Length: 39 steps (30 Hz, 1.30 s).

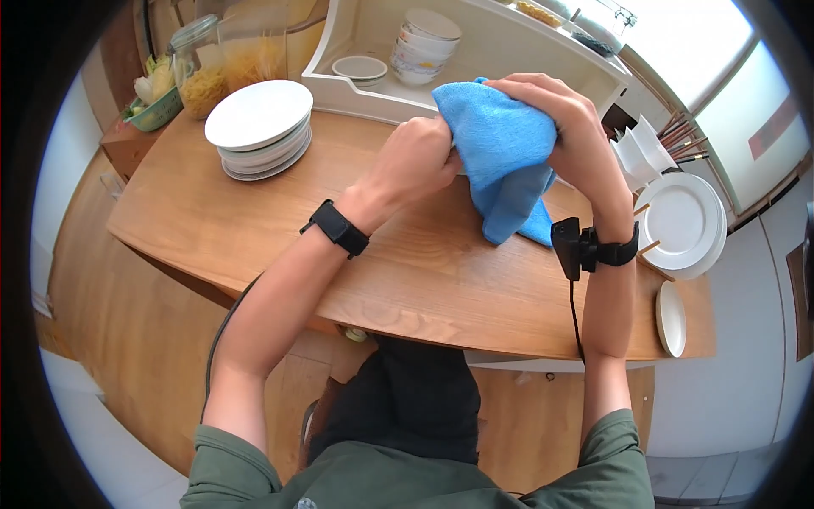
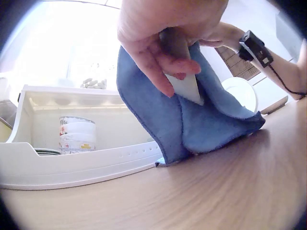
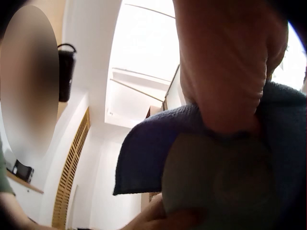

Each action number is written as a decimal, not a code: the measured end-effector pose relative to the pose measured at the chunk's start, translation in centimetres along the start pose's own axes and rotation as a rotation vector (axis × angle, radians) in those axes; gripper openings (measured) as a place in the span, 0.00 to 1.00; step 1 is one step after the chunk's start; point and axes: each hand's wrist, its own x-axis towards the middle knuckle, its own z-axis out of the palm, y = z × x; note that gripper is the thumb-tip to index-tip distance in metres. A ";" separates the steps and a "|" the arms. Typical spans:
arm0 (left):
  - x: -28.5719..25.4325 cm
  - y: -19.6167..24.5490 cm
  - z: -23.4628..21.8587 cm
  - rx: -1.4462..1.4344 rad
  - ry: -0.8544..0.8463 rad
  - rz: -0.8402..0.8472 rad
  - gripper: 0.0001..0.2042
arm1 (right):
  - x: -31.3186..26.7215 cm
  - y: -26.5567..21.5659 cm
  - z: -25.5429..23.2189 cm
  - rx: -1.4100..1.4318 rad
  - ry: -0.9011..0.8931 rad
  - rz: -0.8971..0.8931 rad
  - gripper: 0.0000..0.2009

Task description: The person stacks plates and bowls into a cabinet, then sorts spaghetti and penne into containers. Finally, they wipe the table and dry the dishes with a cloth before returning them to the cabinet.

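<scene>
Above the table, a blue cloth (image 1: 500,136) drapes over a pale dish, which the head view hides. My left hand (image 1: 411,161) pinches the dish's edge; in the left wrist view, its fingers lie along the pale dish (image 2: 186,88), with the cloth (image 2: 158,110) behind it. My right hand (image 1: 572,127) grips the cloth from the right, its fingers over the top. The right wrist view shows the dish's round face (image 3: 216,177) in shadow below my right hand (image 3: 225,67), with the cloth (image 3: 148,148) around its upper edge.
Stacked plates (image 1: 259,119) stand at the table's left. A white shelf unit (image 1: 356,103) at the back holds bowls (image 1: 422,51) and small dishes (image 1: 359,69). At the right are a rack with large plates (image 1: 678,220) and a small dish (image 1: 671,319) near the edge.
</scene>
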 end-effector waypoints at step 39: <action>-0.6 0.2 0.4 -0.055 -0.090 -0.046 0.18 | 0.0 -0.7 0.8 -0.210 -0.029 -0.074 0.24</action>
